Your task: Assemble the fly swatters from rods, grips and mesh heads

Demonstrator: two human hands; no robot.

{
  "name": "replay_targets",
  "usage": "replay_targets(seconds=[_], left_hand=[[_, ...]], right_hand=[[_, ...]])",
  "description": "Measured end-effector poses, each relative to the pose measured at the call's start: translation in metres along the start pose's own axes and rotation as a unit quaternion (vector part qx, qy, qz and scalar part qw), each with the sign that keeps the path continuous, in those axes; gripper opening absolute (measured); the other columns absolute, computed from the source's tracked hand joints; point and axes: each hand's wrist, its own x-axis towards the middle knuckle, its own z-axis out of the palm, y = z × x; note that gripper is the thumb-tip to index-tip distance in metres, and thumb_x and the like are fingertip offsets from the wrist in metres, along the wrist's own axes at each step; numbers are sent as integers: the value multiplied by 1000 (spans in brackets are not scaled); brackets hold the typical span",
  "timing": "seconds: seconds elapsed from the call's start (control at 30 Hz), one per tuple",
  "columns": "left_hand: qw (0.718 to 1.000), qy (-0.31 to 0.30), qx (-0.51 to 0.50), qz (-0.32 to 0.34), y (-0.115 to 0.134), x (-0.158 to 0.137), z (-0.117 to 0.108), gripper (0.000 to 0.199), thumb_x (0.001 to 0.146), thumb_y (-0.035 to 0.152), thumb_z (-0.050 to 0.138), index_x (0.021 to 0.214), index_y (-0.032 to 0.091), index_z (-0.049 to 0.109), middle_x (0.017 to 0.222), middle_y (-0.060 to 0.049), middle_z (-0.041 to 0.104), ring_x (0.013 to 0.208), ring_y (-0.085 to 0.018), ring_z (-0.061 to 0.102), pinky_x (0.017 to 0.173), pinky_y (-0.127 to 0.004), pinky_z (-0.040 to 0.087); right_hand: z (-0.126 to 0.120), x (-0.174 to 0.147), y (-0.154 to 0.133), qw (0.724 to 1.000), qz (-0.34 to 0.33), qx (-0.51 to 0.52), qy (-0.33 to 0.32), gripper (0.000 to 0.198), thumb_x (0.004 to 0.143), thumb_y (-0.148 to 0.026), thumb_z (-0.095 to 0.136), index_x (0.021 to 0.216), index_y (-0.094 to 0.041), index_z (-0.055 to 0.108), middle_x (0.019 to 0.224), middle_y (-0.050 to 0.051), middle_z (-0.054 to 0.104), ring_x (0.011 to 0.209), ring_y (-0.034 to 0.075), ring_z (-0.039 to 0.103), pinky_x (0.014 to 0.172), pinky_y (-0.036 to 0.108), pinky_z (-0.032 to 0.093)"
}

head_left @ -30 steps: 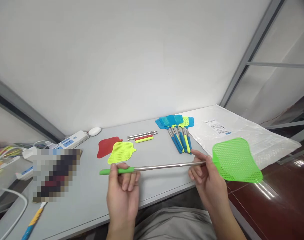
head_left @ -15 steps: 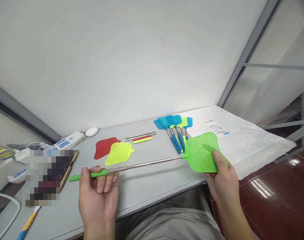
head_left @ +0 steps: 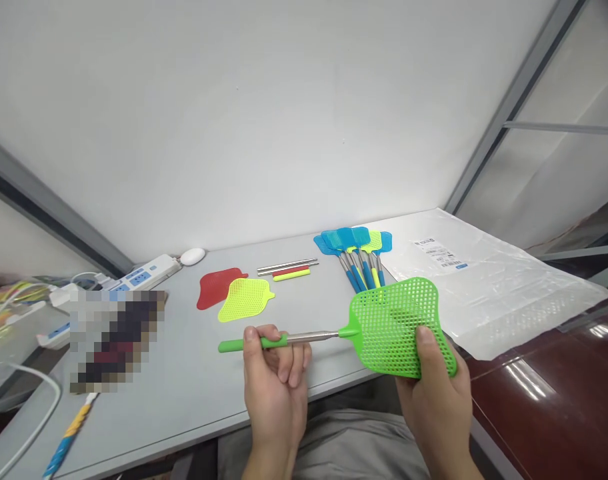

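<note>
Between my hands is a green fly swatter [head_left: 384, 327] with a perforated head, a short metal rod and a green handle. My left hand [head_left: 277, 380] is closed round the handle and the near part of the rod. My right hand [head_left: 434, 380] pinches the far side of the head, thumb on top and fingers underneath. Beyond on the table lie a red swatter head [head_left: 215, 287] and a yellow swatter head [head_left: 247, 300]. Behind them are metal rods [head_left: 287, 266], a red grip tube [head_left: 290, 271] and a yellow grip tube [head_left: 291, 275].
Several blue and yellow fly swatters [head_left: 354, 250] lie piled at the back. A white plastic bag [head_left: 484, 287] with a label covers the table's right end. On the left are power strips [head_left: 144, 277], cables [head_left: 47, 387], a white mouse [head_left: 193, 257] and a blurred-out device [head_left: 119, 340].
The swatter's metal rod has become much shorter. My left hand has moved right, toward the swatter head, while my right hand still grips the head. The view has shifted slightly.
</note>
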Motion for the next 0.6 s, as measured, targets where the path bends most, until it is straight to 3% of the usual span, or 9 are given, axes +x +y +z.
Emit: replay_targets(seconds=[0.13,0.27,0.37,0.43,0.5,0.6], left_hand=[[999,-24,33,-4,4,3,-7,31,93,47,52,79,20,59,42,10,25,39,-6,25,51,-22,37],[994,-62,88,-34,19,9,-12,28,86,45,62,93,18,64,52,7,36,45,-6,32,56,-22,38],[989,-70,120,-47,29,14,-16,38,84,51,61,107,21,64,56,5,43,47,-8,36,58,-25,40],[980,-63,185,-21,31,19,-22,39,81,54,63,105,22,64,56,5,46,48,-10,39,59,-26,42],[951,-53,303,19,31,25,-28,38,74,53,72,96,23,66,58,3,51,51,-12,45,57,-25,41],[882,-76,457,83,28,33,-30,38,59,46,85,87,24,70,66,-1,60,60,-17,53,54,-23,39]], right_hand=[[-3,11,5,999,19,7,-46,30,72,-45,76,86,-19,69,68,0,62,58,14,55,47,24,44],[-5,34,8,990,70,30,-117,33,72,-41,77,96,-18,70,66,-3,55,51,8,42,43,19,36],[-8,45,6,988,74,70,-119,31,74,-39,77,96,-19,69,67,-4,52,51,6,38,42,17,34],[-11,49,5,989,71,88,-100,34,73,-38,78,101,-20,68,72,-4,56,53,6,40,43,17,35],[-14,53,3,989,70,104,-73,38,72,-38,79,104,-21,67,75,-3,58,53,7,44,42,17,37],[-18,59,1,989,69,129,-28,38,72,-38,79,103,-21,67,77,-3,62,54,8,50,39,17,37]])
